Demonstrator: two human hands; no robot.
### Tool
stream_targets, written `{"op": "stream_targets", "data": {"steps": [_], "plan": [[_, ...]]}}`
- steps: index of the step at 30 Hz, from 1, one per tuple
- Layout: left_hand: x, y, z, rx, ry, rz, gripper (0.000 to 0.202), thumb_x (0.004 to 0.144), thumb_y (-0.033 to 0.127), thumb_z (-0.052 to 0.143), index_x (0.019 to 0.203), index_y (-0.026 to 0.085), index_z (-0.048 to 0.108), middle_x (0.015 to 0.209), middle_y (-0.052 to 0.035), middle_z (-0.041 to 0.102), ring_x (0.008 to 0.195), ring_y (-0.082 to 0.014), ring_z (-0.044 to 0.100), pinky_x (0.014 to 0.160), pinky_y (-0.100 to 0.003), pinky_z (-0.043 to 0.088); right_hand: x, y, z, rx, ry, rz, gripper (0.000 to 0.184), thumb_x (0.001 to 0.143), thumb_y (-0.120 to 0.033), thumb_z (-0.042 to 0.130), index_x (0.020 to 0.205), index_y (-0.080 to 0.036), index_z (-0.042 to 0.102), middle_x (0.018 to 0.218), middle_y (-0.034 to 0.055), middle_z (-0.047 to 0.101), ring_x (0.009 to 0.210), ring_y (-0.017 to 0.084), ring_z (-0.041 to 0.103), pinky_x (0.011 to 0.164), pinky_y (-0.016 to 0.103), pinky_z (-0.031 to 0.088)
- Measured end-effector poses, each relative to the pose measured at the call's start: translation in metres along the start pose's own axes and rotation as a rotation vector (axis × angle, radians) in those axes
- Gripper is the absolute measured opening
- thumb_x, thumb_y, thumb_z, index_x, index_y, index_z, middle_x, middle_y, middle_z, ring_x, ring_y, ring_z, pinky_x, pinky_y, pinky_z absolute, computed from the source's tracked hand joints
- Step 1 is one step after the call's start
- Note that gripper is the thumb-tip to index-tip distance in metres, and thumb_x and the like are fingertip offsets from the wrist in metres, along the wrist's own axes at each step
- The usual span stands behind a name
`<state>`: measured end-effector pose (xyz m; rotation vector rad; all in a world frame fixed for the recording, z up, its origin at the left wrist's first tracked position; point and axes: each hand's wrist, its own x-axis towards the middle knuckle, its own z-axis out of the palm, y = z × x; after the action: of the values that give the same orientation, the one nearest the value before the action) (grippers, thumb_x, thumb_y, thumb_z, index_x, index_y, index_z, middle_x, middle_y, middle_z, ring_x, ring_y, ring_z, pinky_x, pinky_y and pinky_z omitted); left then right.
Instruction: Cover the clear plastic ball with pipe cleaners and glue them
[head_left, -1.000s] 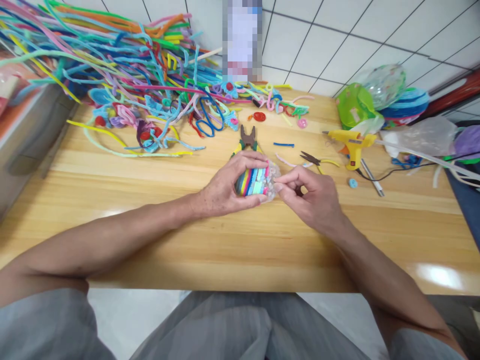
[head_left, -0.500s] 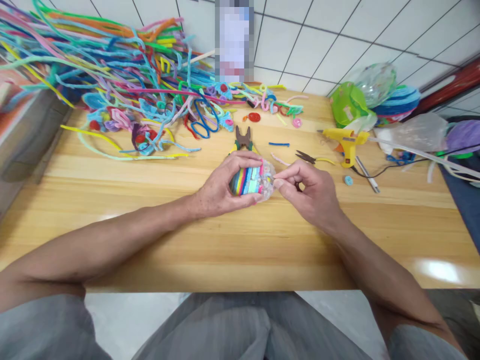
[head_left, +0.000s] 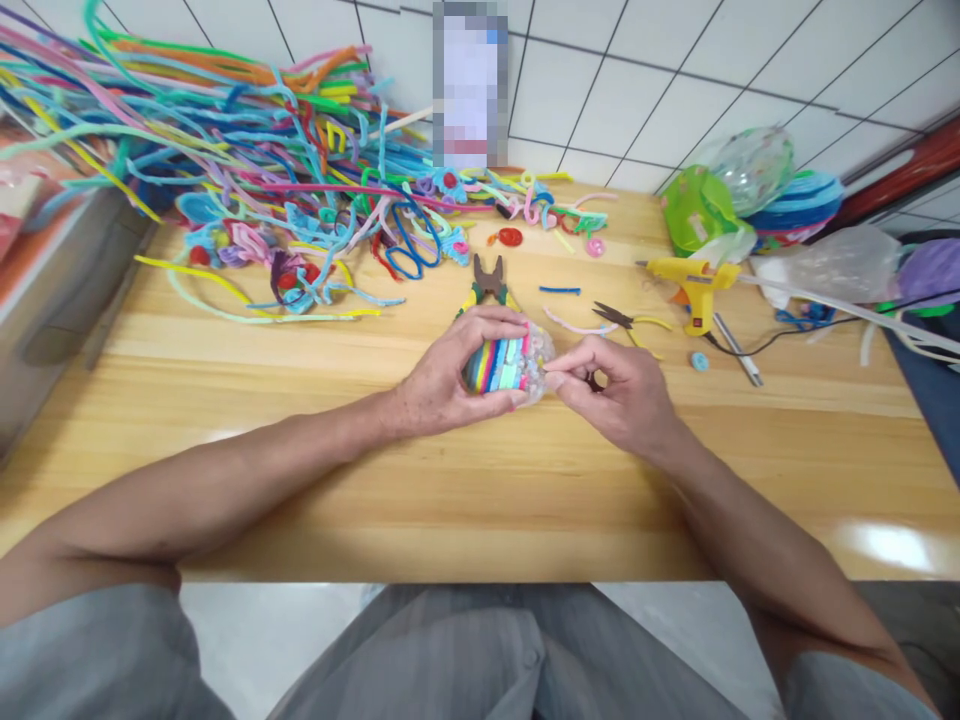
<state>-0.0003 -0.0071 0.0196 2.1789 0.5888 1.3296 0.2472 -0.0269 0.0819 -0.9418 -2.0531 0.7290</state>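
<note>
Striped bundle [head_left: 498,366], over the bench [head_left: 465,510] in my curled left hand [head_left: 446,375], seems light and soft, best cradled round its stripes; my right hand's [head_left: 626,395] fingertips press together at its clear end, pinching what I can't tell

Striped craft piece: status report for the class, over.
Left hand around striped craft piece. Right hand pinched at its translucent end, exact grip unclear. Pliers just beyond left hand.

A white tiled wall [head_left: 645,90] backs the wooden table [head_left: 465,500].
</note>
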Motion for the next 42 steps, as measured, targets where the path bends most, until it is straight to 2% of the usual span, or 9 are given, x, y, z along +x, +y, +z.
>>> {"op": "stream_targets", "data": {"steps": [6, 10, 15, 17, 23, 27, 31, 37, 42], "plan": [[0.000, 0.000, -0.002, -0.005, -0.010, -0.033, 0.059, 0.095, 0.041, 0.085, 0.146, 0.028, 0.057, 0.142, -0.0142, 0.069, 0.140, -0.0318, 0.066, 0.118, -0.055, 0.056, 0.000, -0.004, -0.004, 0.093, 0.091, 0.104, 0.006, 0.093, -0.019, 0.074, 0.092, -0.025, 0.075, 0.062, -0.0078, 0.057, 0.055, 0.010, 0.049, 0.053, 0.026, 0.037], [-0.001, -0.001, -0.001, 0.003, 0.001, -0.034, 0.059, 0.095, 0.040, 0.085, 0.145, 0.027, 0.058, 0.142, -0.0146, 0.069, 0.140, -0.0306, 0.066, 0.118, -0.054, 0.056, -0.001, -0.003, -0.005, 0.189, 0.072, 0.202, 0.007, 0.098, -0.027, 0.073, 0.104, -0.026, 0.076, 0.063, -0.0085, 0.057, 0.053, 0.010, 0.049, 0.053, 0.026, 0.039], [-0.001, 0.000, -0.002, -0.008, -0.001, -0.041, 0.060, 0.094, 0.039, 0.086, 0.146, 0.027, 0.057, 0.142, -0.0151, 0.069, 0.139, -0.0318, 0.067, 0.117, -0.055, 0.057, 0.003, 0.003, -0.005, 0.292, 0.066, 0.283, 0.012, 0.100, -0.038, 0.072, 0.101, -0.026, 0.070, 0.077, -0.0028, 0.073, 0.067, 0.014, 0.064, 0.063, 0.029, 0.049], [-0.001, 0.001, -0.003, -0.001, -0.004, -0.049, 0.061, 0.094, 0.039, 0.086, 0.146, 0.027, 0.057, 0.142, -0.0156, 0.069, 0.139, -0.0318, 0.067, 0.117, -0.055, 0.057, 0.005, 0.005, -0.005, 0.337, 0.096, 0.320, 0.017, 0.100, -0.043, 0.073, 0.100, -0.026, 0.067, 0.078, -0.0028, 0.071, 0.067, 0.015, 0.062, 0.062, 0.029, 0.049], [-0.003, 0.001, -0.004, 0.005, -0.010, -0.081, 0.062, 0.093, 0.038, 0.088, 0.146, 0.027, 0.058, 0.145, -0.0165, 0.067, 0.141, -0.0313, 0.066, 0.118, -0.054, 0.058, 0.009, 0.011, -0.006, 0.328, 0.223, 0.319, 0.026, 0.100, -0.049, 0.075, 0.094, -0.026, 0.065, 0.066, -0.0079, 0.047, 0.055, 0.011, 0.038, 0.054, 0.028, 0.033], [-0.002, 0.002, -0.004, -0.002, -0.007, -0.085, 0.063, 0.093, 0.036, 0.088, 0.147, 0.026, 0.058, 0.144, -0.0164, 0.067, 0.140, -0.0312, 0.067, 0.118, -0.053, 0.058, 0.011, 0.016, -0.009, 0.388, 0.262, 0.344, 0.032, 0.099, -0.056, 0.077, 0.096, -0.027, 0.064, 0.065, -0.0077, 0.057, 0.052, 0.011, 0.048, 0.052, 0.027, 0.037], [-0.001, 0.003, -0.004, 0.000, -0.014, -0.093, 0.062, 0.093, 0.035, 0.088, 0.147, 0.027, 0.059, 0.144, -0.0166, 0.068, 0.138, -0.0316, 0.068, 0.116, -0.054, 0.059, 0.015, 0.021, -0.012, 0.432, 0.200, 0.391, 0.040, 0.096, -0.063, 0.077, 0.095, -0.026, 0.061, 0.071, -0.0054, 0.069, 0.056, 0.012, 0.060, 0.055, 0.027, 0.047], [-0.001, 0.002, -0.004, 0.005, -0.002, -0.068, 0.062, 0.092, 0.037, 0.089, 0.146, 0.026, 0.059, 0.142, -0.0167, 0.069, 0.137, -0.0310, 0.069, 0.115, -0.054, 0.060, 0.018, 0.026, -0.012, 0.508, 0.197, 0.458, 0.046, 0.090, -0.064, 0.082, 0.099, -0.027, 0.055, 0.061, -0.0117, 0.059, 0.045, 0.009, 0.050, 0.048, 0.024, 0.045], [-0.002, -0.001, -0.003, 0.002, 0.005, -0.060, 0.062, 0.093, 0.039, 0.088, 0.145, 0.027, 0.058, 0.143, -0.0166, 0.068, 0.138, -0.0310, 0.068, 0.116, -0.055, 0.059, 0.018, 0.035, -0.018, 0.360, 0.273, 0.461, 0.037, 0.093, -0.059, 0.079, 0.093, -0.026, 0.061, 0.055, -0.0116, 0.051, 0.043, 0.009, 0.041, 0.042, 0.023, 0.034]]}}
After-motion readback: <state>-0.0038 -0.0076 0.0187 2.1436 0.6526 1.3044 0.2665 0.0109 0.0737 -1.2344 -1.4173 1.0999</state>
